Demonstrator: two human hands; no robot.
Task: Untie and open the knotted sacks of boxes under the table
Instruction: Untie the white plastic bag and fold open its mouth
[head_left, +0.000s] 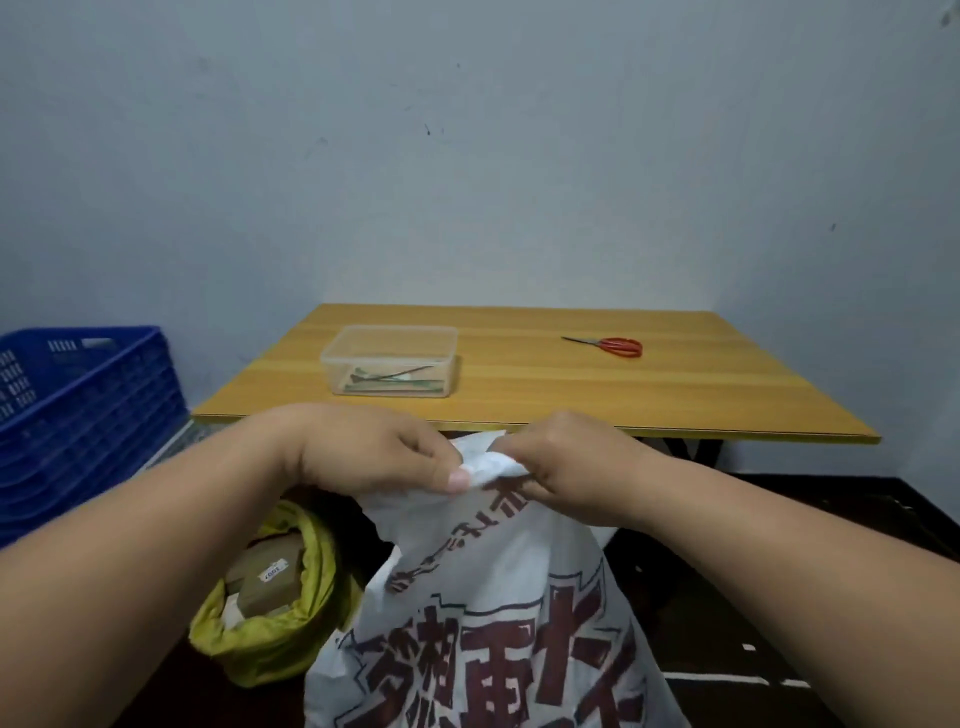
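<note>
white sack thin, soft, likely slippery; knot at top is grip point. left hand, right hand fingers pinched on knot. yellow sack near left, already open.

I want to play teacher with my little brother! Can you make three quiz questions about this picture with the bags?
1. True or false: the yellow-green sack is already open and shows boxes inside.
2. Which thing lies on the table on the right side? A) red scissors B) a blue cup C) a phone
3. Fill in: the left hand and right hand both pinch the knot at the top of the ______ sack.

Key: 1 true. 2 A, the red scissors. 3 white.
</note>
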